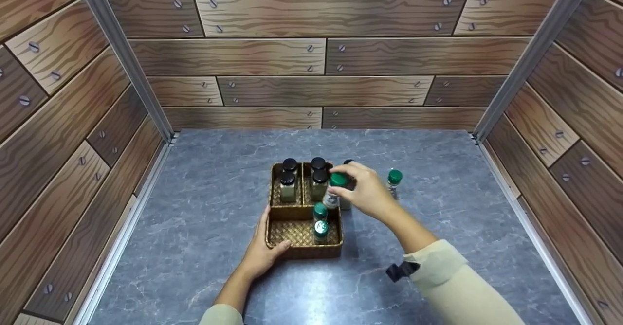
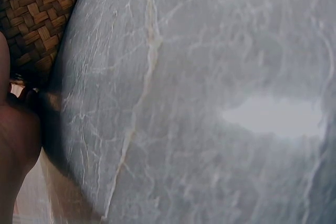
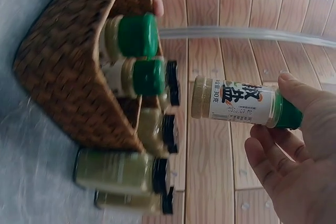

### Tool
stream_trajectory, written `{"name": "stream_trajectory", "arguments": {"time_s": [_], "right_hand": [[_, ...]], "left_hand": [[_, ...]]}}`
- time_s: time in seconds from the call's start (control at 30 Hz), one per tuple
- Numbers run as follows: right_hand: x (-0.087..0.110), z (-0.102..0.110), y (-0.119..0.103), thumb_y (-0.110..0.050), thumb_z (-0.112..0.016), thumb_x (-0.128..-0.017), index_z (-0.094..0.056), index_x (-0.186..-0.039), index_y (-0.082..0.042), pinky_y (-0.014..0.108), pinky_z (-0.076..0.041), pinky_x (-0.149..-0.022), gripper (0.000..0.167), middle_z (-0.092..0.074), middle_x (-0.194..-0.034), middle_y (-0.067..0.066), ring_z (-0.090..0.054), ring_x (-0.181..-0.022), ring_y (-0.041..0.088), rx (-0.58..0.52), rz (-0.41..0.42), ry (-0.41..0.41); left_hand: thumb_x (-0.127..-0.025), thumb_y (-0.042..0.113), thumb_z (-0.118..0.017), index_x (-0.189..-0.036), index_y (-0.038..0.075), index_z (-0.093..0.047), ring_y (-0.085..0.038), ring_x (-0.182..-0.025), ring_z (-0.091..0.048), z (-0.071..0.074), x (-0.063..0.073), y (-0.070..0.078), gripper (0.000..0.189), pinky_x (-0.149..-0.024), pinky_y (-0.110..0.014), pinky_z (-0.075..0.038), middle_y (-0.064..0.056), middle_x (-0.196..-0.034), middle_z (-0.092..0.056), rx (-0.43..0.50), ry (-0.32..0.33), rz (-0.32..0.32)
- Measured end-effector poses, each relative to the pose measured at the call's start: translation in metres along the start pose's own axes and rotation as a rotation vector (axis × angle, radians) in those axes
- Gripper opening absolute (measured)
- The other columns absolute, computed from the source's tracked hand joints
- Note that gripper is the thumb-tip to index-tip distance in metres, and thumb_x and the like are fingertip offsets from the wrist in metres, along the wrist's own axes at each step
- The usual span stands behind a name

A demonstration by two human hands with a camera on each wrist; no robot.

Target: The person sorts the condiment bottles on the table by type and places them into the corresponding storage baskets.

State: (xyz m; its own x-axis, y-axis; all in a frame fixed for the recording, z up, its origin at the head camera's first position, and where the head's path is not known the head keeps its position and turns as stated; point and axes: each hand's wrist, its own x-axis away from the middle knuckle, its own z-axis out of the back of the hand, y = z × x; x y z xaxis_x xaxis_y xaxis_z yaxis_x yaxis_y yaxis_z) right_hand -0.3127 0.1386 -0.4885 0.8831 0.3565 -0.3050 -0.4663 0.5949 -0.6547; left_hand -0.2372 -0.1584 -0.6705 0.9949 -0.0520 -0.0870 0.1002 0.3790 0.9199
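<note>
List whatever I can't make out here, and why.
Head view: jars right of the basket, partly hidden by the right hand.
Left wrist view: left hand, cut off by the left edge.
Right wrist view: fine print on the held bottle, too small and blurred.

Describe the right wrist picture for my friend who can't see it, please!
A person's right-hand grip pinches a green-capped jar by its cap near a woven basket holding two more green-capped jars. Just outside it stand two black-capped jars.
</note>
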Motion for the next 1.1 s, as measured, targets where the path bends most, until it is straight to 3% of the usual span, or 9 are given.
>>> {"name": "stream_trajectory", "arguments": {"time_s": [0.23, 0.5, 0.8, 1.1], "right_hand": [[-0.016, -0.017, -0.019, -0.026, -0.090, -0.089, -0.077, -0.128, -0.014, 0.028, -0.065, -0.077, 0.043, -0.076, -0.115, 0.007, -0.071, -0.092, 0.019, -0.022, 0.064, -0.031], [-0.028, -0.044, -0.032, -0.028, -0.091, -0.089, -0.076, -0.128, -0.015, 0.033, -0.066, -0.087, 0.044, -0.077, -0.123, 0.005, -0.074, -0.101, 0.022, 0.013, 0.096, -0.095], [-0.036, -0.067, -0.031, -0.033, -0.089, -0.091, -0.075, -0.126, -0.015, 0.032, -0.063, -0.083, 0.042, -0.075, -0.128, 0.005, -0.072, -0.103, 0.021, 0.073, 0.082, -0.202], [-0.039, -0.084, -0.024, -0.030, -0.092, -0.088, -0.075, -0.121, -0.012, 0.037, -0.064, -0.089, 0.040, -0.076, -0.122, 0.006, -0.073, -0.103, 0.022, 0.121, 0.065, -0.294]], "left_hand": [[-0.092, 0.033, -0.087, -0.176, 0.021, -0.014, -0.052, -0.165, -0.022, 0.001, 0.001, 0.001, 0.111, -0.131, -0.074, -0.020, -0.025, -0.180, -0.019, -0.009, 0.005, -0.007], [-0.094, 0.032, -0.085, -0.176, 0.019, -0.012, -0.051, -0.166, -0.019, 0.001, 0.000, 0.001, 0.110, -0.131, -0.075, -0.020, -0.026, -0.181, -0.016, 0.000, -0.015, 0.000], [-0.095, 0.030, -0.084, -0.176, 0.021, -0.012, -0.050, -0.166, -0.020, 0.000, -0.001, -0.001, 0.108, -0.132, -0.075, -0.020, -0.024, -0.181, -0.017, 0.004, -0.014, 0.006], [-0.095, 0.030, -0.085, -0.176, 0.023, -0.013, -0.050, -0.166, -0.021, 0.001, -0.001, -0.001, 0.109, -0.132, -0.074, -0.021, -0.025, -0.181, -0.017, 0.013, -0.011, 0.012]]}}
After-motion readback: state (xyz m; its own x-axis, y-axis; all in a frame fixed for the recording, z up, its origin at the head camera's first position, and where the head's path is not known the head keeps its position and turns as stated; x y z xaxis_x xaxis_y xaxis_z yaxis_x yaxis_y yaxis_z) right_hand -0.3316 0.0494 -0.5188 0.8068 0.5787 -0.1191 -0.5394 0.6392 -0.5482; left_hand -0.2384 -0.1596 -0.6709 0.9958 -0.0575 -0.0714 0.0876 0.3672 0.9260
